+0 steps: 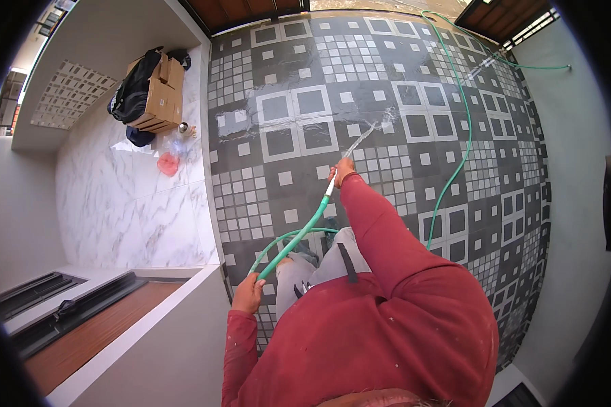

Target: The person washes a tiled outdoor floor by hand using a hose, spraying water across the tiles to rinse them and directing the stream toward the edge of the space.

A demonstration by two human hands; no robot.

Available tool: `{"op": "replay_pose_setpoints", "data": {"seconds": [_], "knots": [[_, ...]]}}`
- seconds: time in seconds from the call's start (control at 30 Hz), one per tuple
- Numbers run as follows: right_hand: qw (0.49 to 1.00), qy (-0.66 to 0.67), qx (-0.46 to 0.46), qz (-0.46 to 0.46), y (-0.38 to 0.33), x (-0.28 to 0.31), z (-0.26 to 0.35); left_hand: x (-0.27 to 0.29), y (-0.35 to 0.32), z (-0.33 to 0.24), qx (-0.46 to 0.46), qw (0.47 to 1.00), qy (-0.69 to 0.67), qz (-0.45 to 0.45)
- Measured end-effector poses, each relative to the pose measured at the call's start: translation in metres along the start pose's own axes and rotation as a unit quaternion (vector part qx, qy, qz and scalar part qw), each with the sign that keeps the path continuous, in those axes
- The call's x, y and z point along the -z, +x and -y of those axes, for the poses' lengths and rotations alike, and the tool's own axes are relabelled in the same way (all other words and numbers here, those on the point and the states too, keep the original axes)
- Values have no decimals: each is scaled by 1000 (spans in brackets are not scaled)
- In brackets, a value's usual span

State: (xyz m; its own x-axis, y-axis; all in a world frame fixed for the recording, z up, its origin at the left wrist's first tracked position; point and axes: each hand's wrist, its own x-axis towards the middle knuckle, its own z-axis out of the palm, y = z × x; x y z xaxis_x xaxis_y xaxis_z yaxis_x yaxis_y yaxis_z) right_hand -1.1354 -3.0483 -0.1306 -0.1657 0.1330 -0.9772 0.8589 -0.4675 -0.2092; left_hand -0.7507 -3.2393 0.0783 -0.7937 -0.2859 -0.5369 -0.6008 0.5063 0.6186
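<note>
A green garden hose runs from my left hand up to my right hand, ending in a white pipe nozzle. My right hand, stretched forward, is closed around this nozzle. A stream of water shoots from it onto the patterned floor tiles, splashing ahead. Low on the left, my left hand is wrapped around the hose, which loops back past my legs. Wet patches shine on the grey and white tiles.
More green hose trails along the right toward a grey wall. A raised marble-look ledge lies on the left, with cardboard boxes, a black bag and a red plastic bag. Brown gates stand at the far end.
</note>
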Motion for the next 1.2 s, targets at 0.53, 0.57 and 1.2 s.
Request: {"op": "replay_pose_setpoints", "data": {"seconds": [0.53,0.57,1.2], "knots": [[935,-329,-6,131,-22,-211,-64,59,45,49,9,995,-96,21],[933,-334,-3,134,-26,-222,-63,61,49,49,11,994,-106,22],[966,-232,7,117,18,-306,129,109,217,-69,14,997,-81,-7]]}}
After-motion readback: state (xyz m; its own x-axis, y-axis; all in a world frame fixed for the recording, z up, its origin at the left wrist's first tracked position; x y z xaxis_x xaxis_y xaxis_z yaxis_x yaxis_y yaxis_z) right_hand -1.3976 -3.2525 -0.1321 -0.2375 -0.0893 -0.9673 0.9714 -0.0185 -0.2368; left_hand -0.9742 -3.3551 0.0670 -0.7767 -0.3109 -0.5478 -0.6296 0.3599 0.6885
